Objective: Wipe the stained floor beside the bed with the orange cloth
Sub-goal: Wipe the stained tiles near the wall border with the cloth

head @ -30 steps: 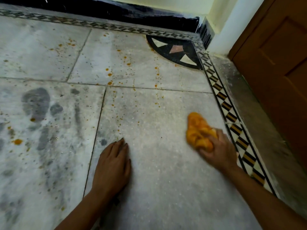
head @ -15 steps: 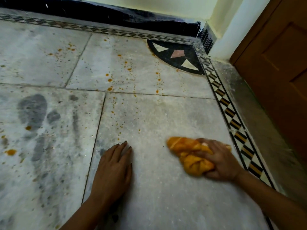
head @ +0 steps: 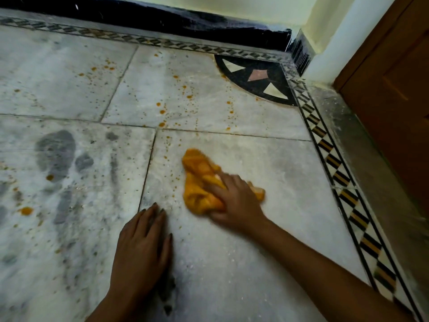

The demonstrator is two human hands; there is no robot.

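Note:
The crumpled orange cloth [head: 199, 180] lies bunched on the grey marble floor [head: 267, 163], near the middle of the view. My right hand [head: 234, 201] grips its near end and presses it onto the tile. My left hand [head: 141, 247] rests flat on the floor, fingers straight, just left of and nearer than the cloth. Orange stain spots [head: 162, 111] speckle the tiles beyond the cloth, and more orange spots [head: 26, 210] sit at the far left.
Dark wet smears [head: 56, 152] mark the left tile. A black and yellow patterned border strip [head: 343, 196] runs along the right, with a brown wooden door [head: 399, 94] past it. A dark skirting board [head: 162, 17] lines the far wall. A black inlaid corner fan [head: 255, 80] fills the far right corner.
My right hand has swept the orange cloth leftward from near the patterned border to the middle of the tile, close to my left hand. My left hand has stayed planted.

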